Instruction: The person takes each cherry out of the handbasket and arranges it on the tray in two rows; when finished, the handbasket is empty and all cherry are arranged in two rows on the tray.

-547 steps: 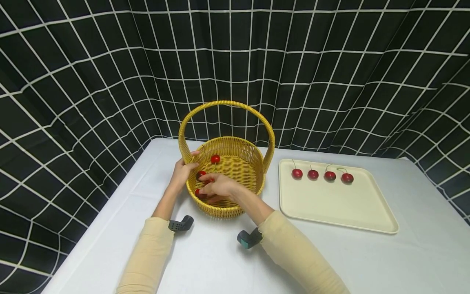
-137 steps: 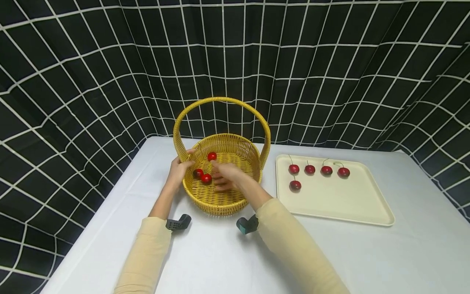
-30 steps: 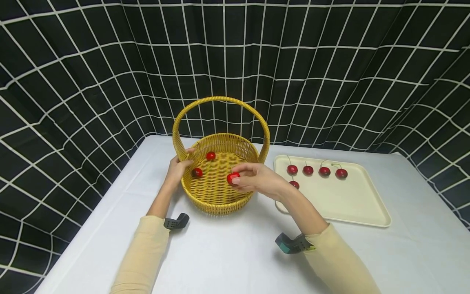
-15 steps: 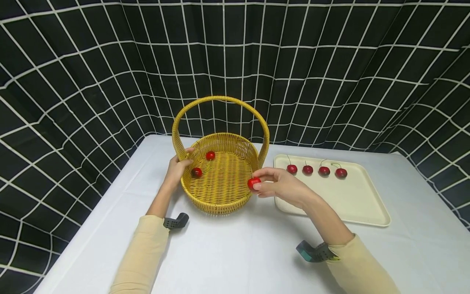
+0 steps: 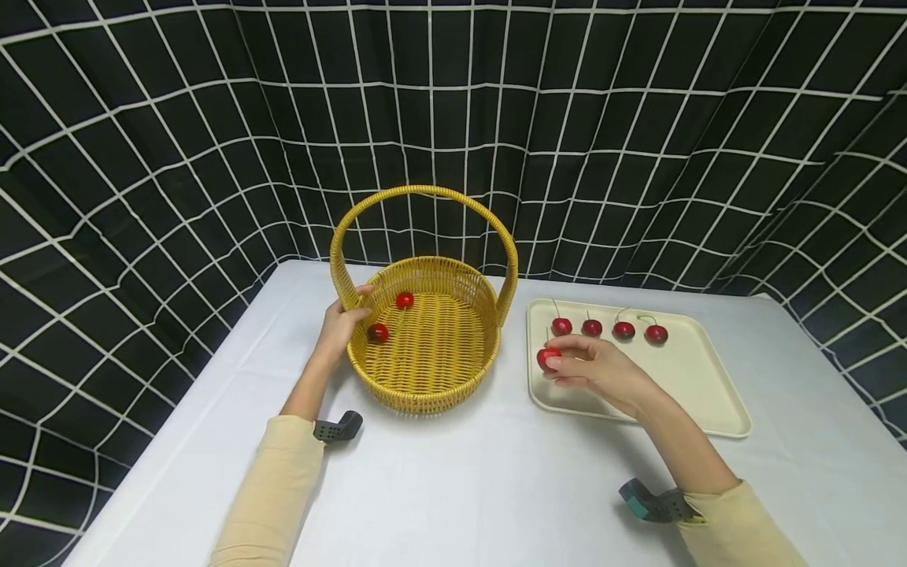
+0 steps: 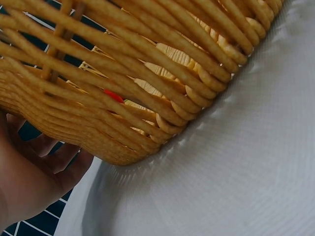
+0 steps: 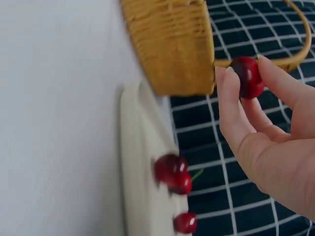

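My left hand (image 5: 340, 327) grips the left rim of the yellow wicker basket (image 5: 423, 400), at the foot of its tall handle. In the left wrist view the fingers (image 6: 74, 169) reach around the woven side. Two red cherries (image 5: 378, 333) lie inside the basket on the left. Thumb and fingertips of my right hand (image 5: 609, 372) pinch another cherry (image 7: 250, 77), stem upward, above the left part of the cream tray (image 5: 680, 394). Along the tray's back edge lies a row of several cherries (image 5: 623, 330). My right hand hides part of the tray in the head view.
A white cloth (image 5: 453, 488) covers the table. Behind and at both sides hangs a black curtain (image 5: 453, 118) with a white grid. The basket's arched handle (image 5: 423, 190) stands high, and the tray has a low raised rim.
Over the last second my right hand has carried the cherry rightward from the basket to above the tray. Earlier, another cherry went from basket to tray. My left hand stays on the basket.
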A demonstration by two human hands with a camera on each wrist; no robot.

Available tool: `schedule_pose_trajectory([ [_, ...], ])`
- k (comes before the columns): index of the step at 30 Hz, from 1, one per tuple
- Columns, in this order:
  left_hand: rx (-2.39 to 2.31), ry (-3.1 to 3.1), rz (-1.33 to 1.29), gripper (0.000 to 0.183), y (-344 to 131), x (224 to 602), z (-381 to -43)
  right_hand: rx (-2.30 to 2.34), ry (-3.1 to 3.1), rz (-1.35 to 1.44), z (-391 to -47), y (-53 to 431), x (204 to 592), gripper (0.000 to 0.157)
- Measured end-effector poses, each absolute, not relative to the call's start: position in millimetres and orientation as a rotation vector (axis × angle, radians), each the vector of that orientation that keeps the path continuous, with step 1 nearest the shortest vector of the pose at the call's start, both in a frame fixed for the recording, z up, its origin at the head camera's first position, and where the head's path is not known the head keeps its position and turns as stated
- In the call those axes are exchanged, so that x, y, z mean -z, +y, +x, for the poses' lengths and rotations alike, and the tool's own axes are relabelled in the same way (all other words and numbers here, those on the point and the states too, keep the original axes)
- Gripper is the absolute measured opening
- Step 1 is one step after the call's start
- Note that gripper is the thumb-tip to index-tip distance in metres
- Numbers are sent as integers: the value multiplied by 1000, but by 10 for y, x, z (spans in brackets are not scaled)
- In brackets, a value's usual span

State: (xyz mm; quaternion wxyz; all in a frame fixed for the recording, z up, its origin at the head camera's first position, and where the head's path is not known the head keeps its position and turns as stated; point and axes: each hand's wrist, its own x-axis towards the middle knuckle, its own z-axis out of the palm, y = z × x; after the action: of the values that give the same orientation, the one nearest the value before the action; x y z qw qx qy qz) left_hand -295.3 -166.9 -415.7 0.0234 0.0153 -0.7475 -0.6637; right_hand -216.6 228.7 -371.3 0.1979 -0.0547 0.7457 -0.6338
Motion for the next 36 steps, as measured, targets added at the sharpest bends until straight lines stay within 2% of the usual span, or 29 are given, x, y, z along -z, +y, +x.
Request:
schedule_pose_trajectory([
  [9, 2070, -2318, 46, 49, -1678, 4155, -2964, 1768, 2145, -70, -2174, 2684, 3886, 59],
  [17, 2058, -2314, 42, 49, -1681, 4157, -2967, 1816, 2122, -10, -2226, 2936, 3967, 53],
  [28, 2071, -2309, 35, 49, -1679, 4167, -2963, 1696, 2211, 219, -2383, 2972, 4133, 62],
  [36, 2066, -2309, 36, 49, -1678, 4162, -2960, 1626, 2299, 230, -2471, 2964, 4178, 61],
])
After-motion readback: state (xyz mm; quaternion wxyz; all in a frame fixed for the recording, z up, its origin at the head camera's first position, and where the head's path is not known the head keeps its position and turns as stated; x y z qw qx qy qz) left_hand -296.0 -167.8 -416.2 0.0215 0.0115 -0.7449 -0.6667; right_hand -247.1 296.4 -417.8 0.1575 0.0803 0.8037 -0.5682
